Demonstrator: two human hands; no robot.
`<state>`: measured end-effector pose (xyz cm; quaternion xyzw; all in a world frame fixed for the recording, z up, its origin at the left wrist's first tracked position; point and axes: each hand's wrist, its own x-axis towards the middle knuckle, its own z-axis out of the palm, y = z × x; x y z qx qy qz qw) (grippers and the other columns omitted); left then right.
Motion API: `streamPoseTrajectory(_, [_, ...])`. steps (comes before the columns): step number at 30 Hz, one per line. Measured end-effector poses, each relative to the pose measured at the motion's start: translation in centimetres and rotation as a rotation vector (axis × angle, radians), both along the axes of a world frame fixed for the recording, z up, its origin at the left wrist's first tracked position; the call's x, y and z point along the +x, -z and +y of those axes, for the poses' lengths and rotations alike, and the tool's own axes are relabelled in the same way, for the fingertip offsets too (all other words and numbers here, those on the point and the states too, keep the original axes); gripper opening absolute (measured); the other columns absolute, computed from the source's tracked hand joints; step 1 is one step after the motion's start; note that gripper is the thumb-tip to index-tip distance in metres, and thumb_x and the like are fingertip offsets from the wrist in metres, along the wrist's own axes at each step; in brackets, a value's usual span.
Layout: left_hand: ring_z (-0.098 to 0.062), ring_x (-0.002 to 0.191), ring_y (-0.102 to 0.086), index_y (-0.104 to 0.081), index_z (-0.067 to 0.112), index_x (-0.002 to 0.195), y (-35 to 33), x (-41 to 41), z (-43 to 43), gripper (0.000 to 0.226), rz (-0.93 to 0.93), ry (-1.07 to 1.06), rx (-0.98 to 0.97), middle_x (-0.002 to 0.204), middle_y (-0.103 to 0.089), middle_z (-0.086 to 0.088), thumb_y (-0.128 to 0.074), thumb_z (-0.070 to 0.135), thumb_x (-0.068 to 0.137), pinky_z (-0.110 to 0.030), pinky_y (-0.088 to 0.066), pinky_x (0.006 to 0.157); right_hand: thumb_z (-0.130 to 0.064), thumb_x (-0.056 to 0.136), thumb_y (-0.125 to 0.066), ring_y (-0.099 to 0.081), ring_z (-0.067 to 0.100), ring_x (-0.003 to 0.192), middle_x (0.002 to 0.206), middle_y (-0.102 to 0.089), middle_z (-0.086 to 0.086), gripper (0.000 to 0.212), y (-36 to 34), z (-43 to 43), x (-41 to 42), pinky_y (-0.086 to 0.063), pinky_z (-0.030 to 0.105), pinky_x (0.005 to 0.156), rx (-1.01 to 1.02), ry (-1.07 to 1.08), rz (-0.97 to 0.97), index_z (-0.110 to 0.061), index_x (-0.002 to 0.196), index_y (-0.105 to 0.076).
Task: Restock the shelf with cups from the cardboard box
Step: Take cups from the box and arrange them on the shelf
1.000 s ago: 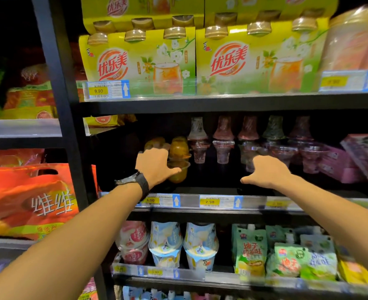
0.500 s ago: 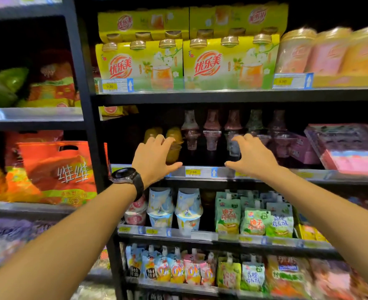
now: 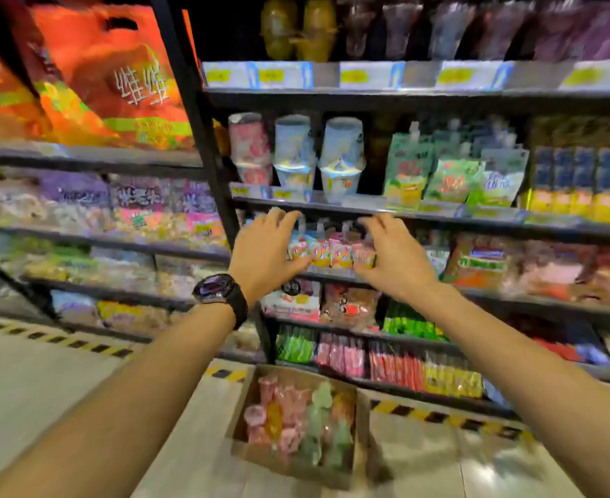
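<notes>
On my feed the far left is filled by a big orange bag with white lettering, sitting on a grey shelf above rows of blurred snack packets. A black upright post divides that bay from the next one.

Just right of the post, the left forearm reaches up and forward, with a dark watch on the wrist. The left hand is empty, fingers spread and loosely bent, held in front of a low shelf. Below it, on the pale floor against the foot of the rack, stands the open cardboard box. It holds a jumble of pink, green and orange cups.

Between the two hands I see a row of small pouches with orange print. The picture is too smeared for me to tell whether either hand touches them. One level up stand stacked white tubs.

At the very top, yellow cups and darker ones beside them stand on the cup shelf, whose front edge carries yellow price tags. That shelf is well above both hands.

The right hand is empty too, fingers apart and slightly curled, level with the left one. Farther right sit green pouches and then blue and yellow cartons.
</notes>
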<state>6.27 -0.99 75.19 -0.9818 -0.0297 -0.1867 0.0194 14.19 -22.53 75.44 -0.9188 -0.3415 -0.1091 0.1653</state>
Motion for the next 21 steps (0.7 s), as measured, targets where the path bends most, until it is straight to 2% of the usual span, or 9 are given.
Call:
streamPoseTrajectory(5, [-0.030,0.113,-0.050,-0.038,0.019,0.143,10.7,-4.4,2.4,0.075,0.259,-0.018,-0.105,0.128,-0.048,-0.006,-0.052,0.066,0.087,-0.044,-0.049,0.085,-0.041,0.079,-0.070,-0.041,0.029,0.121,0.133,-0.039,0.009,0.073,11.9,0.3,-4.4,-0.044,0.039,0.090,-0.218,0.074,0.274,-0.012,0.139,-0.039])
streamPoseTrajectory(9, [-0.031,0.118,-0.048,-0.036,0.021,0.143,20.5,-7.2,4.2,0.073,0.490,-0.036,-0.143,0.131,-0.045,-0.005,-0.052,0.062,0.085,-0.045,-0.048,0.086,-0.041,0.083,-0.067,-0.035,0.026,0.131,0.140,-0.036,0.006,0.078,21.0,1.1,-6.6,-0.041,0.036,0.101,-0.295,0.139,0.472,-0.015,0.146,-0.030])
streamPoseTrajectory(11, [-0.034,0.121,-0.046,-0.037,0.021,0.143,25.6,-8.2,4.6,0.072,0.577,-0.049,-0.196,0.134,-0.044,-0.007,-0.041,0.060,0.082,-0.045,-0.046,0.089,-0.033,0.086,-0.063,-0.028,0.027,0.138,0.148,-0.029,0.009,0.074,25.7,1.4,-7.5,-0.035,0.035,0.106,-0.339,0.172,0.575,-0.012,0.147,-0.027])
streamPoseTrajectory(13, [-0.035,0.124,-0.046,-0.038,0.021,0.143,30.9,-9.1,4.8,0.079,0.638,-0.079,-0.221,0.141,-0.043,-0.008,-0.031,0.063,0.077,-0.045,-0.046,0.091,-0.033,0.084,-0.061,-0.034,0.029,0.135,0.146,-0.032,0.011,0.068,31.2,1.5,-8.3,-0.036,0.036,0.104,-0.342,0.176,0.631,-0.011,0.143,-0.034])
streamPoseTrajectory(14, [-0.035,0.122,-0.049,-0.040,0.021,0.143,33.9,-9.3,4.9,0.079,0.637,-0.082,-0.204,0.143,-0.044,-0.009,-0.033,0.065,0.078,-0.046,-0.047,0.092,-0.038,0.081,-0.059,-0.040,0.029,0.130,0.142,-0.036,0.010,0.066,34.0,1.6,-8.3,-0.040,0.037,0.100,-0.344,0.181,0.642,-0.012,0.139,-0.040])
streamPoseTrajectory(16, [-0.033,0.108,-0.060,-0.045,0.020,0.142,40.3,-9.0,4.7,0.079,0.619,-0.075,-0.195,0.135,-0.054,-0.011,-0.038,0.067,0.079,-0.048,-0.051,0.088,-0.050,0.077,-0.053,-0.045,0.027,0.124,0.141,-0.039,0.007,0.069,40.4,1.6,-7.7,-0.045,0.037,0.097,-0.340,0.201,0.663,-0.016,0.136,-0.042])
streamPoseTrajectory(17, [-0.032,0.105,-0.060,-0.042,0.019,0.143,43.8,-8.8,4.5,0.080,0.640,-0.075,-0.214,0.131,-0.055,-0.010,-0.040,0.067,0.079,-0.047,-0.052,0.085,-0.050,0.076,-0.057,-0.045,0.027,0.125,0.143,-0.038,0.008,0.074,43.9,1.5,-7.3,-0.045,0.037,0.097,-0.329,0.202,0.681,-0.017,0.140,-0.039])
streamPoseTrajectory(19, [-0.030,0.112,-0.055,-0.031,0.019,0.148,51.1,-8.3,4.2,0.084,0.702,-0.068,-0.235,0.136,-0.049,-0.006,-0.048,0.065,0.080,-0.044,-0.051,0.086,-0.043,0.075,-0.069,-0.043,0.031,0.127,0.147,-0.034,0.010,0.085,51.0,1.1,-6.3,-0.045,0.040,0.097,-0.300,0.205,0.710,-0.018,0.146,-0.031])
streamPoseTrajectory(21, [-0.031,0.115,-0.052,-0.027,0.017,0.149,58.9,-7.5,4.3,0.088,0.727,-0.011,-0.217,0.140,-0.043,-0.007,-0.053,0.065,0.080,-0.042,-0.049,0.085,-0.040,0.074,-0.073,-0.047,0.035,0.124,0.149,-0.034,0.013,0.086,58.2,0.8,-5.1,-0.047,0.040,0.092,-0.287,0.240,0.750,-0.018,0.146,-0.031])
